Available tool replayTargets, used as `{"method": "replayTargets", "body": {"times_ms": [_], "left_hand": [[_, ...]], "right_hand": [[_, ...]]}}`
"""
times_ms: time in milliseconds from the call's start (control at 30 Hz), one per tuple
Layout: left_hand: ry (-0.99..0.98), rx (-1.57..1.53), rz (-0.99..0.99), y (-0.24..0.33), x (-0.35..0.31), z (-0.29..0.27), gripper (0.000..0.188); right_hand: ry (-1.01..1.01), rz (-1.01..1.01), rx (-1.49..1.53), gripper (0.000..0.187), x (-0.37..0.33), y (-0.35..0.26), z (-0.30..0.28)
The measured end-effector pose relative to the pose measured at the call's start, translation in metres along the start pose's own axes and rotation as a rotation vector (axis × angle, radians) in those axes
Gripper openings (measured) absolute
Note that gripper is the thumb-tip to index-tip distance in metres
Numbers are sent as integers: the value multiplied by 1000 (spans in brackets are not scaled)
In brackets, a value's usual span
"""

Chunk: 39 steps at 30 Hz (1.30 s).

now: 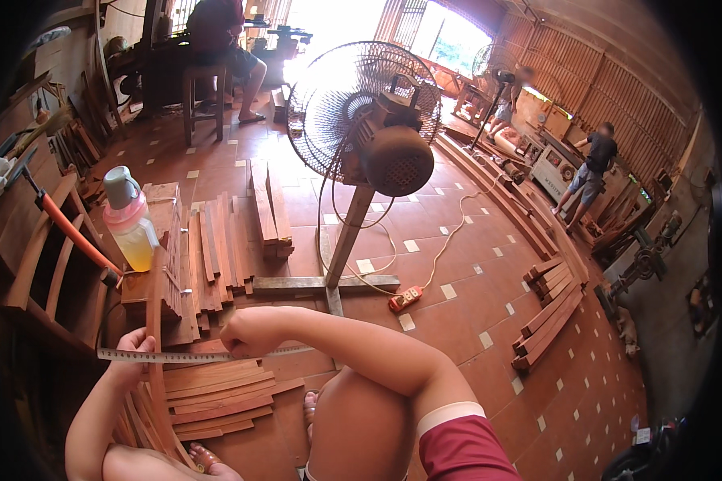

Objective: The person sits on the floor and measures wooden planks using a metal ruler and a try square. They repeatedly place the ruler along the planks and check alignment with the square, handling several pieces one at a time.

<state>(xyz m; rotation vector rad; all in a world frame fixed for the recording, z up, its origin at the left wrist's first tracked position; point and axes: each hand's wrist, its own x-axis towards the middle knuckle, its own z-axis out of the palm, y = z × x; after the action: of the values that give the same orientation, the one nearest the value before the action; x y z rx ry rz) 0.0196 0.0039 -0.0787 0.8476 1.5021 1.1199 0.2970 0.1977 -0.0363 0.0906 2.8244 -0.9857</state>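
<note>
A long, pale measuring ruler [164,357] lies crosswise in front of me, over a narrow upright wooden strip [157,393]. My left hand [132,348] is closed around the strip, right where the ruler crosses it. Further along the ruler, my right hand [249,330] is curled shut on it, knuckles toward the strip; its fingertips are hidden. Below the ruler, cut wooden slats [221,394] lie stacked on the floor by my feet. Beyond my hands, more thin slats [217,240] lean beside a wooden block stack [164,200].
A large standing fan [397,152] rises ahead on a metal cross base. Its cord runs near an orange power strip [406,299]. A jug of yellow liquid [132,228] stands at left, near wooden frames [56,264]. Timber piles [549,313] lie at right. Several people work further back.
</note>
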Motion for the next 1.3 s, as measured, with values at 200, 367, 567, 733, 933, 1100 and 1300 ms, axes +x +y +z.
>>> {"method": "replayTargets", "body": {"times_ms": [200, 367, 567, 733, 933, 1100, 1300], "left_hand": [[59, -136, -18, 2, -3, -7, 31], [23, -98, -22, 3, -5, -6, 28], [-35, -53, 67, 2, -7, -1, 35], [-9, -102, 101, 7, -11, 1, 38], [22, -144, 68, 8, -9, 4, 50], [14, -218, 55, -1, -7, -4, 51], [17, -297, 36, 5, -6, -3, 46]], "right_hand": [[43, 6, 15, 10, -1, -5, -5], [85, -20, 8, 10, -1, -6, -6], [129, -43, 27, 12, -1, -4, -5], [138, -39, 22, 10, -3, -4, -7], [161, -52, 34, 10, -3, 5, -5], [152, -34, 25, 11, -3, 3, -7], [102, 26, 5, 11, -5, 10, -7]]}}
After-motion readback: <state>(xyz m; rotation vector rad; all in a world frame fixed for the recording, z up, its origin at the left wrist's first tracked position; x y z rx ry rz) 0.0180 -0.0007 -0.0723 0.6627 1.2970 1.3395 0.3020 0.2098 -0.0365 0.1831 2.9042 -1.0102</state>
